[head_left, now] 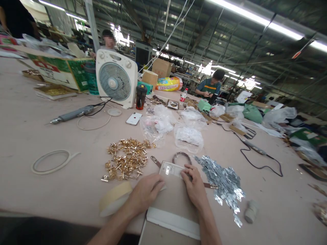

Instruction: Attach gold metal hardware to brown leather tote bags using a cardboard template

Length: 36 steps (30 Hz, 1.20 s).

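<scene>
A flat beige-grey bag panel (173, 194) lies in front of me, with a metal fitting (167, 170) set in its pale top edge. A brown curved handle (182, 156) rises beyond that edge, and brown straps with metal ends stick out at both sides. My right hand (195, 185) grips the panel's upper right side with curled fingers. Over the left side is my left hand (146, 190), thumb and fingers closed together; a small pale edge shows at the fingertips, too unclear to name. A wide roll of masking tape (114, 197) stands beside my left wrist.
Gold-coloured metal fittings (127, 158) are heaped at left, silver metal plates (222, 180) at right. Beyond them lie plastic bags (189, 136), a phone (134, 118), a fan (116, 78), a narrow tape roll (51, 162) and corded tools (73, 114). A person (209, 86) sits across the table.
</scene>
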Motion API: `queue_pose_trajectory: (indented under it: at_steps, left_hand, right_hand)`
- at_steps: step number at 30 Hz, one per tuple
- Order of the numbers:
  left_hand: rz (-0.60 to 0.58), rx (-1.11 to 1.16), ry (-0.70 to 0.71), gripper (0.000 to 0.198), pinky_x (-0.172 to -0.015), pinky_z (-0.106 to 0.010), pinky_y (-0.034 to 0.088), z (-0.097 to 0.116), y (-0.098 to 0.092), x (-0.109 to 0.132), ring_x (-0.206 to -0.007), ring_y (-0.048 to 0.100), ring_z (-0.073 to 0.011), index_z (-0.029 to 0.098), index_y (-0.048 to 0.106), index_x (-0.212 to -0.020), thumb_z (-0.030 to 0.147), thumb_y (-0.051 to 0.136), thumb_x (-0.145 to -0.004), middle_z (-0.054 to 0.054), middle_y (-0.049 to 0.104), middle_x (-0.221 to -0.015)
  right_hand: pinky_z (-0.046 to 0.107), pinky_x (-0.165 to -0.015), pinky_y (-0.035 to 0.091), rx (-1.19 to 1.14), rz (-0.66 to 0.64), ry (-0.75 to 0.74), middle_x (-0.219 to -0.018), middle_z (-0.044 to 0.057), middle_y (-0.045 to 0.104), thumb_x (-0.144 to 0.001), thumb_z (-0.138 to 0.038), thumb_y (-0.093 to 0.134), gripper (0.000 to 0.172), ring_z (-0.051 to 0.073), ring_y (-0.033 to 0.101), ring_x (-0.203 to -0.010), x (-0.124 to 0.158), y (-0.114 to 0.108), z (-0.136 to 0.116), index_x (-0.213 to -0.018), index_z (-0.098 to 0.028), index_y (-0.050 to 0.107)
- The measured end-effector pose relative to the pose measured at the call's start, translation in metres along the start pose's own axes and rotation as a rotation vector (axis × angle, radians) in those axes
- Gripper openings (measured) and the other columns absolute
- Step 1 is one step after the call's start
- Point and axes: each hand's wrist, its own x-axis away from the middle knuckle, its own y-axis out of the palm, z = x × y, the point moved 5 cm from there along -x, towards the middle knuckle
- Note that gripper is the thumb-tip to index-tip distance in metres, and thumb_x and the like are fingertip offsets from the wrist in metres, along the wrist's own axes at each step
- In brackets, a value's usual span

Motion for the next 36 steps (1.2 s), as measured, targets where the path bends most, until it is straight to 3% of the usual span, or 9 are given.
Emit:
queue_pose_trajectory:
  at_steps: [5, 10, 16, 24, 29, 32, 36]
  left_hand:
    - [0.004, 0.010, 0.005, 0.025, -0.084, -0.031, 0.044, -0.002, 0.000, 0.001, -0.094, 0.064, -0.0212, 0.022, 0.068, -0.092, 0.032, 0.048, -0.105, -0.004, 0.071, -0.095]
    - [0.004, 0.004, 0.001, 0.026, -0.083, -0.031, 0.045, 0.000, 0.000, 0.000, -0.093, 0.064, -0.0214, 0.021, 0.068, -0.092, 0.032, 0.048, -0.104, -0.004, 0.071, -0.095]
    - [0.054, 0.059, 0.029, 0.026, -0.085, -0.031, 0.046, -0.002, -0.002, 0.001, -0.093, 0.065, -0.0207, 0.022, 0.070, -0.095, 0.033, 0.049, -0.104, -0.003, 0.073, -0.095]
    - [0.107, 0.181, -0.003, 0.024, -0.087, -0.029, 0.050, -0.007, -0.008, 0.004, -0.095, 0.070, -0.0206, 0.022, 0.078, -0.101, 0.035, 0.058, -0.100, -0.003, 0.079, -0.100]
    - [0.061, 0.199, -0.006, 0.028, -0.092, -0.030, 0.052, -0.009, -0.010, 0.009, -0.102, 0.071, -0.0211, 0.021, 0.079, -0.115, 0.030, 0.061, -0.096, -0.004, 0.079, -0.112]
    - [0.020, 0.158, -0.016, 0.053, -0.091, -0.030, 0.053, -0.010, -0.011, 0.011, -0.098, 0.070, -0.0202, 0.024, 0.063, -0.145, 0.026, 0.062, -0.092, -0.002, 0.078, -0.111]
    - [-0.031, 0.140, -0.001, 0.085, -0.088, -0.030, 0.054, -0.009, -0.010, 0.013, -0.092, 0.070, -0.0192, 0.025, 0.029, -0.166, 0.017, 0.060, -0.086, 0.001, 0.078, -0.105]
  right_hand:
    - [0.053, -0.116, 0.041, 0.055, 0.027, -0.040, -0.131, 0.011, 0.065, -0.099, -0.043, 0.063, 0.022, 0.031, 0.059, -0.127, 0.002, 0.001, 0.001, -0.103, -0.025, 0.074]
    - [0.051, -0.108, 0.047, 0.081, 0.080, 0.022, -0.128, 0.012, 0.069, -0.099, -0.040, 0.061, 0.036, 0.031, 0.063, -0.120, 0.001, 0.002, 0.006, -0.131, -0.024, 0.066]
    - [0.045, -0.099, 0.050, 0.083, 0.103, -0.011, -0.109, 0.009, 0.074, -0.101, -0.042, 0.056, 0.026, 0.028, 0.067, -0.106, -0.008, 0.002, 0.003, -0.105, -0.023, 0.075]
    - [0.048, -0.102, 0.048, 0.097, 0.177, -0.008, -0.116, 0.010, 0.074, -0.101, -0.043, 0.056, 0.030, 0.030, 0.066, -0.111, 0.000, 0.000, 0.006, -0.114, -0.022, 0.073]
    - [0.046, -0.092, 0.052, 0.083, 0.308, -0.065, -0.120, 0.012, 0.072, -0.100, -0.046, 0.059, 0.033, 0.029, 0.067, -0.101, 0.011, -0.010, -0.007, -0.119, -0.021, 0.071]
    - [0.043, -0.088, 0.053, 0.049, 0.303, -0.218, -0.113, 0.011, 0.072, -0.102, -0.040, 0.060, 0.024, 0.028, 0.067, -0.100, 0.019, -0.010, -0.031, -0.114, -0.022, 0.071]
    - [0.039, -0.083, 0.057, 0.024, 0.089, -0.401, -0.109, 0.008, 0.072, -0.102, -0.030, 0.060, 0.017, 0.025, 0.068, -0.096, 0.028, 0.010, -0.066, -0.116, -0.026, 0.070]
